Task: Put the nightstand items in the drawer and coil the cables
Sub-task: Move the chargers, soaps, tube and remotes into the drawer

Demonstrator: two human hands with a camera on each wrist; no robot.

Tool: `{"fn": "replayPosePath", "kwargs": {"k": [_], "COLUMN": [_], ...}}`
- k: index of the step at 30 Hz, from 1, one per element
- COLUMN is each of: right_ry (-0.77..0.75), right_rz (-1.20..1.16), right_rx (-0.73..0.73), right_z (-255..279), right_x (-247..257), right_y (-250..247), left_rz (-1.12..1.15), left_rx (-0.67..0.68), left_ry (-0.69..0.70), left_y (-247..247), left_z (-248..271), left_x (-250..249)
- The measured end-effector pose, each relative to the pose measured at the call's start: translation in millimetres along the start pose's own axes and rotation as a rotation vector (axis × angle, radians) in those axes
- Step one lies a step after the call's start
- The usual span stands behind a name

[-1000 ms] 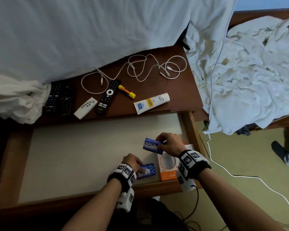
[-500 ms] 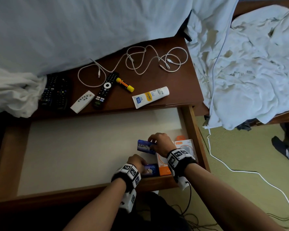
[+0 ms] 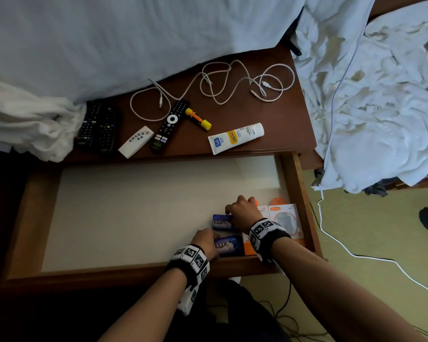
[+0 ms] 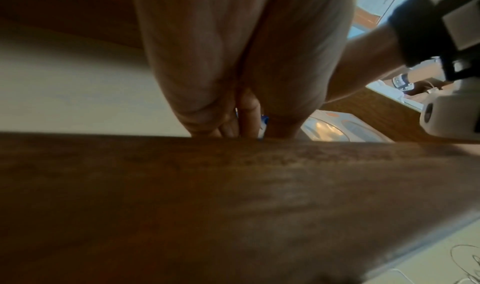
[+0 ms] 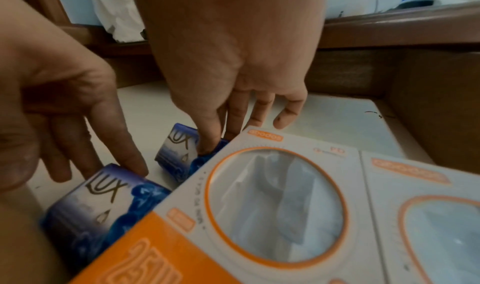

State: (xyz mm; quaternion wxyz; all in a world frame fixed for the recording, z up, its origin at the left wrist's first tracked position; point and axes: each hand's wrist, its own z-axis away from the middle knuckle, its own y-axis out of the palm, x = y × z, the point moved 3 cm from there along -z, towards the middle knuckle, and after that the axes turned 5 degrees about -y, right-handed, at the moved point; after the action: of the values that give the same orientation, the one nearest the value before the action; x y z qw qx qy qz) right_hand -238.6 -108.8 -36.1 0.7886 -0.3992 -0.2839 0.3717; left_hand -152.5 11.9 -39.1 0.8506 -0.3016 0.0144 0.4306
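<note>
The open drawer (image 3: 109,275) holds two orange-and-white boxes (image 3: 284,218) in its right front corner. Two blue LUX soap bars lie just left of them. My right hand (image 3: 242,211) pinches the far bar (image 3: 220,222), which lies against the box in the right wrist view (image 5: 179,150). My left hand (image 3: 206,243) holds the near bar (image 3: 229,245) by its left edge, its fingers (image 5: 135,165) on the wrapper (image 5: 103,202). On the nightstand top (image 3: 287,124) lie tangled white cables (image 3: 215,87), a black remote (image 3: 169,125), a white remote (image 3: 136,141), two dark remotes (image 3: 98,127), a yellow-orange stick (image 3: 198,118) and a white tube (image 3: 235,138).
White bedding (image 3: 134,40) hangs over the nightstand's back edge, and a bunched sheet (image 3: 30,129) touches the dark remotes. A crumpled white cover (image 3: 381,107) lies to the right. A white cord (image 3: 356,255) runs over the floor beside the drawer. The drawer's left part is bare white lining (image 3: 121,213).
Both hands have gone down into the drawer with their soap bars. The right hand's bar, held up a second ago, now lies on the lining beside the box, behind the left one.
</note>
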Motion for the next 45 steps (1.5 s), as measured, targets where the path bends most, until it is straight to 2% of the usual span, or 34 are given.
{"fn": "replayPosePath", "kwargs": {"k": [5,11,26,32,35,38,42,45], "right_ry": [-0.021,-0.047,-0.029,-0.012,-0.002,0.025,0.031,0.068], "right_rz": [0.093,0.168,0.160,0.087,-0.008,-0.093,-0.186,-0.188], "right_rx": [0.027,0.039,0.040,0.029,-0.050,-0.214,-0.521,-0.696], "right_z": [-1,4,12,17,17,10,-5,-15], "right_x": [7,13,18,19,19,13,5,-1], "right_y": [4,2,1,0,-18,-52,-107,-147], "left_rz": [0.018,0.041,0.023,0.063,0.144,0.260,0.357,0.387], "left_rx": [-0.018,-0.081,-0.059,-0.065,-0.156,-0.279,-0.583,-0.816], "left_ry": [-0.004,-0.074,-0.100,-0.073,-0.043,0.002,0.023,-0.005], "left_y": [0,-3,-2,-20,-53,-100,-171,-222], "left_z": [1,-1,-4,-1,-1,1,5,11], "left_x": [4,9,7,5,2,-3,0,7]}}
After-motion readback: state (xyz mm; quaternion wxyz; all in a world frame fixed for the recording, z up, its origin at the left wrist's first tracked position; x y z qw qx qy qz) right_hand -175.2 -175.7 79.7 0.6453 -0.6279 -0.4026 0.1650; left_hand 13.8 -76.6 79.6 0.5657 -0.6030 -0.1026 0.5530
